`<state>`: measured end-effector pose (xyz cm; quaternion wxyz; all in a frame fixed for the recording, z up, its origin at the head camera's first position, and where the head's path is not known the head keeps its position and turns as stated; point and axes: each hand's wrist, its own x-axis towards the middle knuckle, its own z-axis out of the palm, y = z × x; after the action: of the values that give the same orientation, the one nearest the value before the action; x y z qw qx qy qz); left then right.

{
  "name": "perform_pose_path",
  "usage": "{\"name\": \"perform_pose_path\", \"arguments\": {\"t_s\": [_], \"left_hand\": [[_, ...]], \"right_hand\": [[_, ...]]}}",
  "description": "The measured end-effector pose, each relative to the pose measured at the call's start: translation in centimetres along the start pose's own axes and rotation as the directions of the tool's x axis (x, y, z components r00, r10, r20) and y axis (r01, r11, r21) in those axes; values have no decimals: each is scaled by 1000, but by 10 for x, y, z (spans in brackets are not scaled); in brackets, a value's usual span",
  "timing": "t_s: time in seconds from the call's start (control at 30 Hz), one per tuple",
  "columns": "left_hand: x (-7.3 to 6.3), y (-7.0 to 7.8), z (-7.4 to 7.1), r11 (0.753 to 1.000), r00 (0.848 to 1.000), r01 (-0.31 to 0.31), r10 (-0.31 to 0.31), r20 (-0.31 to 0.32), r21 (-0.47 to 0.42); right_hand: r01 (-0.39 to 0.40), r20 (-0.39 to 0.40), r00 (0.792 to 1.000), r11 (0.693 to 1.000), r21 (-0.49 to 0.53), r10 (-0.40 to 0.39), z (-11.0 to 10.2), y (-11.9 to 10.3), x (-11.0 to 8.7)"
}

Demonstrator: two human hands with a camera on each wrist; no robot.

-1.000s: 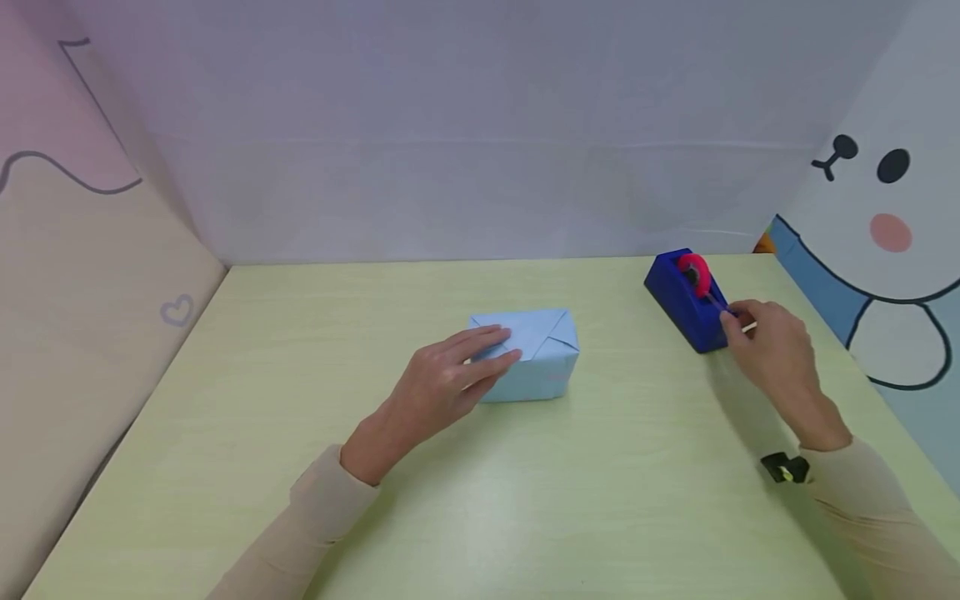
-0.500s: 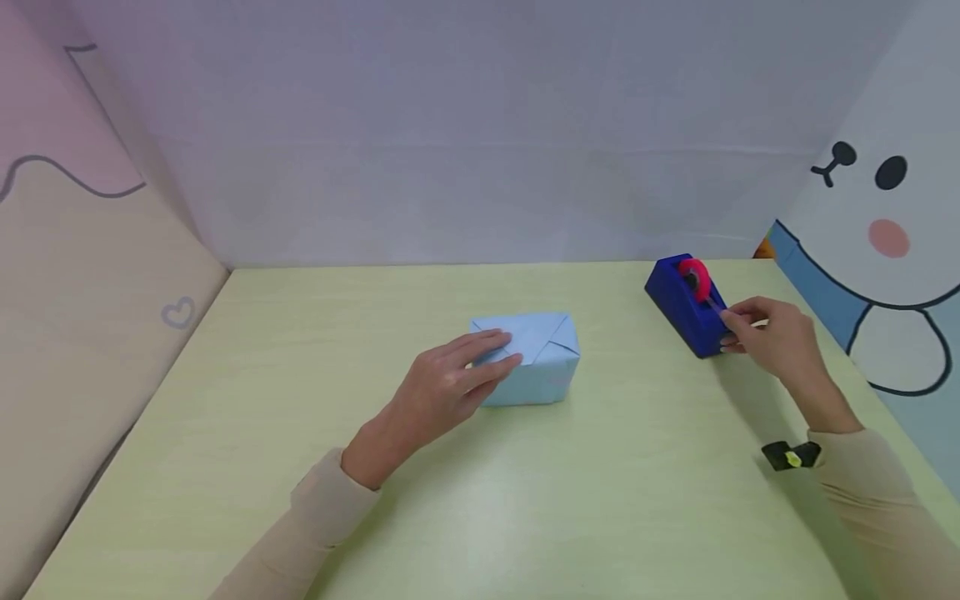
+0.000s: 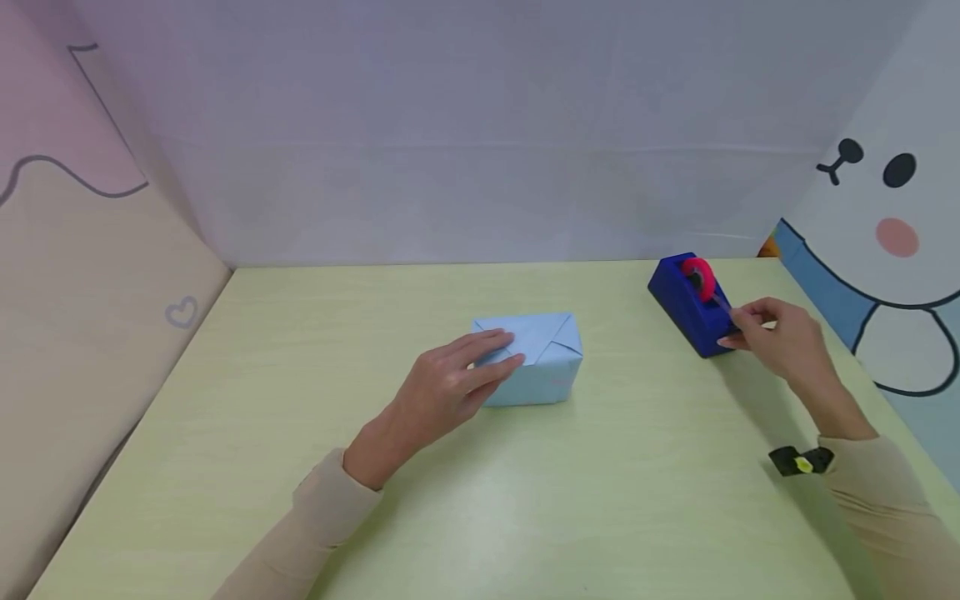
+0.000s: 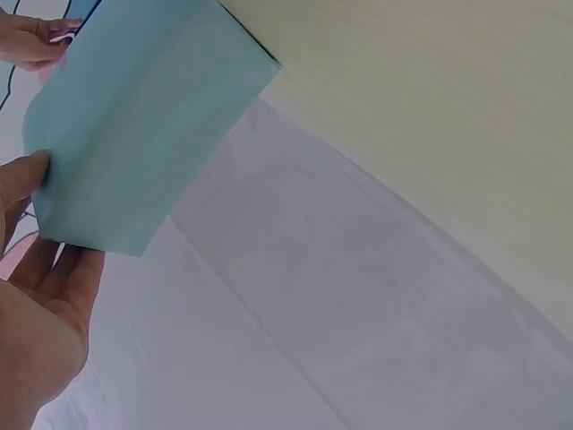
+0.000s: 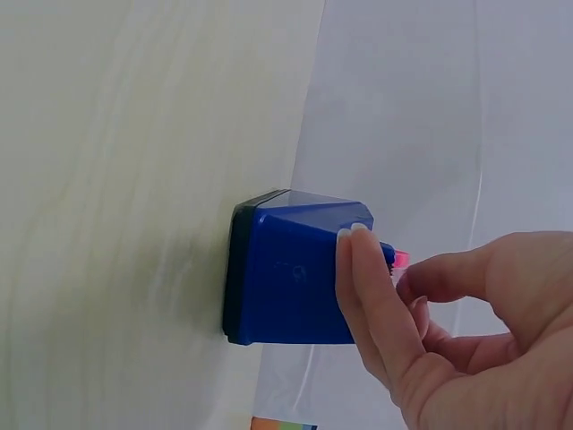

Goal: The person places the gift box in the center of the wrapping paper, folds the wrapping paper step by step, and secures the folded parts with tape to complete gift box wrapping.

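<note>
A gift box [image 3: 551, 379] wrapped in light blue paper sits mid-table, its paper folded into triangular flaps on top. My left hand [image 3: 450, 375] rests on its left part, fingers lying nearly straight over the top. In the left wrist view the thumb touches one edge of the box [image 4: 134, 134] and the fingers [image 4: 72, 273] lie along another. To the right is a blue tape dispenser [image 3: 682, 308] with a red-cored roll. My right hand [image 3: 783, 337] pinches the tape end at its front. In the right wrist view two fingertips touch the face of the dispenser [image 5: 291, 278].
The pale wooden table [image 3: 337, 333] meets a plain light wall [image 3: 450, 192] at the back. Printed panels stand along both sides, the right one with a cartoon face [image 3: 885, 192]. A black strap with a yellow piece [image 3: 801, 461] hangs at the right cuff.
My right hand has drawn slightly back to the right with the tape end, and its lower fingers now reach to the dispenser's front. My left hand and the box stay put.
</note>
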<state>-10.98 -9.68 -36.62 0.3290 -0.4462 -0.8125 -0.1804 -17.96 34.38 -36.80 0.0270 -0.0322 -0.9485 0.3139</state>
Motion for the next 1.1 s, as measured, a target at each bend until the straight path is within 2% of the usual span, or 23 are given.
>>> {"name": "perform_pose_path", "arguments": {"t_s": [0.17, 0.37, 0.5, 0.6, 0.73, 0.9, 1.0, 1.03, 1.1], "left_hand": [[0, 0, -1, 1000, 1000, 3, -3, 2, 0], [-1, 1, -1, 1000, 1000, 3, -3, 7, 0], [-1, 1, -1, 1000, 1000, 3, -3, 16, 0], [-1, 1, -1, 1000, 1000, 0, 0, 18, 4], [-1, 0, -1, 1000, 1000, -5, 5, 14, 9], [-1, -1, 0, 1000, 1000, -11, 11, 7, 10], [-2, -1, 0, 1000, 1000, -14, 14, 1, 8], [-2, -1, 0, 1000, 1000, -14, 14, -1, 7], [-1, -1, 0, 1000, 1000, -14, 14, -2, 3]], "right_hand": [[-3, 34, 999, 999, 39, 2, -2, 0, -2], [-20, 103, 995, 988, 151, 5, -3, 5, -6], [-38, 146, 989, 982, 183, 11, -4, 10, -8], [-63, 190, 982, 966, 249, 15, -5, 14, -8], [-101, 247, 969, 930, 352, 12, -8, 18, -9], [-180, 328, 944, 877, 444, 28, -9, 21, -9], [-254, 369, 929, 796, 549, 42, -10, 21, -8], [-264, 369, 929, 772, 578, 41, -9, 21, -8], [-278, 361, 932, 699, 659, 30, -8, 23, -8]]}}
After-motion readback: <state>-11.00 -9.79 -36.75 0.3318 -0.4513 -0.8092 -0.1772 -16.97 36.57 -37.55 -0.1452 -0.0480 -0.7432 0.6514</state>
